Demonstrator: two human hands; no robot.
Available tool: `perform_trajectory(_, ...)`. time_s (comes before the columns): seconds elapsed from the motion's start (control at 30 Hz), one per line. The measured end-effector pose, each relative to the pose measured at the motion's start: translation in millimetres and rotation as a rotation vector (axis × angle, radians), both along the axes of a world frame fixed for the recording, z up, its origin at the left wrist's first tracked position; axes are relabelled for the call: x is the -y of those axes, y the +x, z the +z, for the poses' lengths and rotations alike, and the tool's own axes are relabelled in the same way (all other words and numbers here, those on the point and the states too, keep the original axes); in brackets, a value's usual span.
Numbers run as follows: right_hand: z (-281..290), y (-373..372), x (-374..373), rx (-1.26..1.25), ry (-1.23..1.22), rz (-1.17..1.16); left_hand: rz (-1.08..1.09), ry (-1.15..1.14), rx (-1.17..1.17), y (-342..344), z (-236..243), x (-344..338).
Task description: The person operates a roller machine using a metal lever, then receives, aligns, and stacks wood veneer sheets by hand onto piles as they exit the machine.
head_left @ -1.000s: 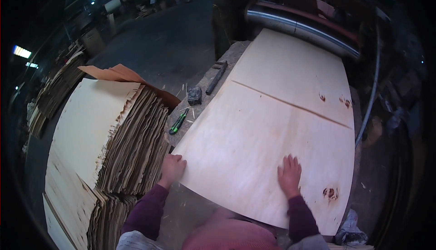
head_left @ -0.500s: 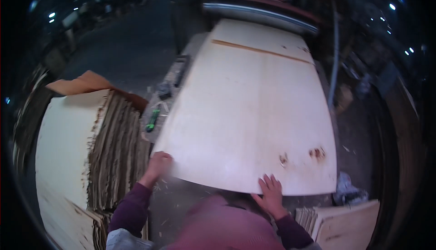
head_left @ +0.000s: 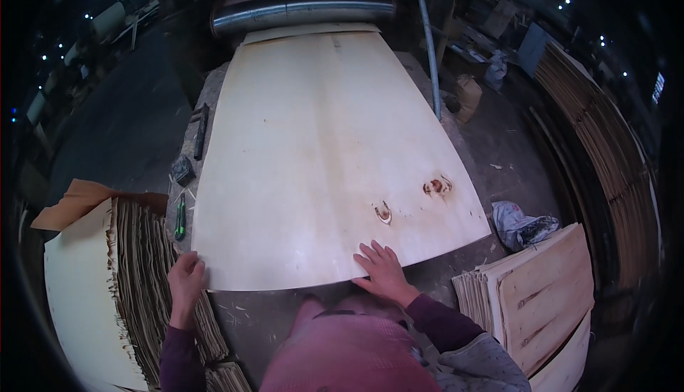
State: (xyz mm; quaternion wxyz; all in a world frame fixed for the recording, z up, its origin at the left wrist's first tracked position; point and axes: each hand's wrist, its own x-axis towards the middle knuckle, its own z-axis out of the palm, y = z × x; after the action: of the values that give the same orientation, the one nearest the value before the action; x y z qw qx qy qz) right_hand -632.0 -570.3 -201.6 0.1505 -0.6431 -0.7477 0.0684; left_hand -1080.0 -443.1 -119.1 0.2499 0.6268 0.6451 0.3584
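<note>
A large pale wood veneer sheet (head_left: pixel 285 142) lies before me, with dark knots near its right front corner. Its far edge comes close to a metal roller (head_left: pixel 306 11), and another pale sheet (head_left: pixel 306 30) shows between them. My left hand (head_left: pixel 186 285) is at the sheet's near left corner, thumb and fingers closed on the edge. My right hand (head_left: pixel 383 272) rests at the near edge, fingers spread flat on top; its thumb is beside the edge.
A veneer stack (head_left: pixel 78 278) stands at left, another (head_left: pixel 541 285) at right beside a plastic bag (head_left: pixel 524 227). Along the table's left side lie a green cutter (head_left: pixel 180 219), a dark block (head_left: pixel 182 169) and a black bar (head_left: pixel 201 132). A metal pole (head_left: pixel 427 43) rises at right.
My view has swung right, so the table appears further left. The veneer sheet has slid away from me, its far edge now nearer the roller. Both hands stay at its near edge.
</note>
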Motion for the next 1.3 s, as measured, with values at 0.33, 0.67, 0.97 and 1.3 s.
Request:
perform_trajectory(0.33, 2, 5, -11, -0.069, -0.007, 0.046, -0.137, -0.179, -0.348, 12, -2, 13)
perform_trajectory(0.67, -4, 3, -10, -0.107, -0.033, 0.005, 0.066, -0.323, 0.489, 23, 31, -5)
perform_trajectory(0.97, 83, 16, 40, -0.051, 0.037, -0.06, -0.123, -0.438, 1.274, 39, 85, 44)
perform_trajectory(1.3, 61, 73, -165, 0.009, 0.196, 0.008, 0.152, -0.256, 0.84, 11, 33, -87)
